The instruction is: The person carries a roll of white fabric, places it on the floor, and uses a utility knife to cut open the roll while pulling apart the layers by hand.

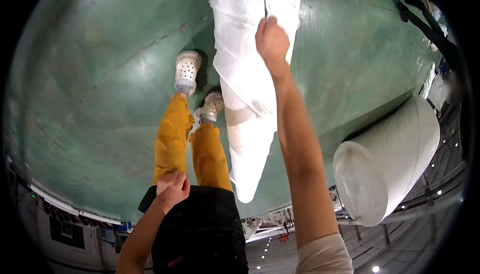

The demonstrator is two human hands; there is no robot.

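A long white roll in wrapping lies on the floor, running from the top edge down to a narrow end near my legs. Over its upper part is my right hand, fingers closed round a slim tool with a thin dark tip. Most of that tool is hidden in the fist, and its exact kind cannot be made out. Whether the tip touches the wrapping is unclear. My left hand is a closed fist in front of my waist, away from the roll, with nothing seen sticking out of it.
On the right, a second thick white roll in clear plastic casts a shadow on the green floor. My feet in pale clogs stand left of the first roll. A person's dark-clothed legs show at the upper right.
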